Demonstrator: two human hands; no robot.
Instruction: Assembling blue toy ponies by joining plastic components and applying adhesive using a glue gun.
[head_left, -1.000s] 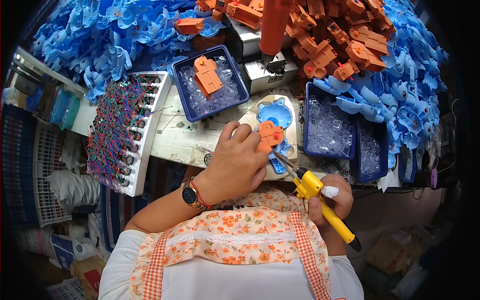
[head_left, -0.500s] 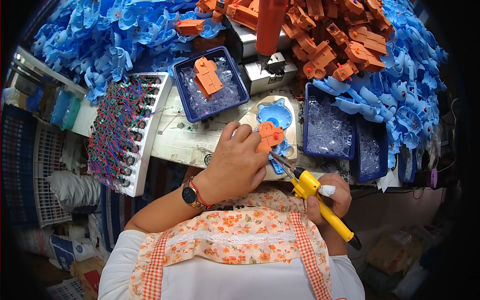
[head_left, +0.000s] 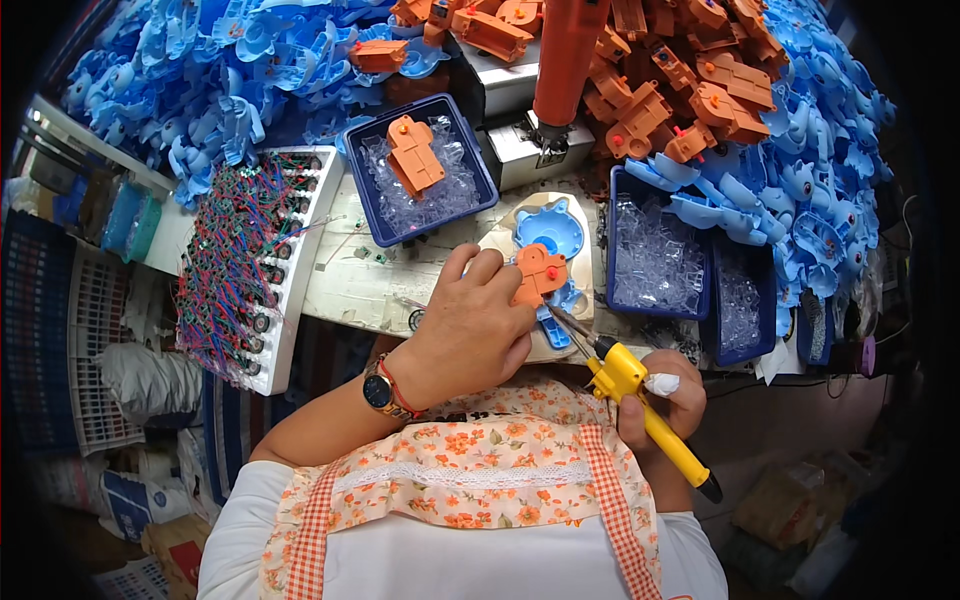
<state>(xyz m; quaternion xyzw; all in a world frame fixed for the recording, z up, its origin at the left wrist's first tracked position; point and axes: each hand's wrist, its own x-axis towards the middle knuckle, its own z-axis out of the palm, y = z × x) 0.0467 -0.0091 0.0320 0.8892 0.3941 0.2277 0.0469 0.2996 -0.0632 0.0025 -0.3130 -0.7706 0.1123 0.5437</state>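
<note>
Whitish counter (head_left: 350, 285) spreads ahead of left grip (head_left: 475, 325). Yellow plastic-handled gun, probably soldering, fills right grip (head_left: 672, 395), fingers wrapped round it. Blue plastic shell (head_left: 552, 230) lies just past left grip. Orange plastic housing (head_left: 538, 286) overlaps it, at left fingertips; pinched or pressed, can't tell. Slim metal tip (head_left: 570, 321) points at housing's lower edge, between grips. Likely mid tip-work; next calls for steady housing.

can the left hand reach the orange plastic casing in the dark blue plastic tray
Likely yes: the orange casing lies uncovered on clear plastic pieces, only the tray's rim between it and the left hand.
</note>
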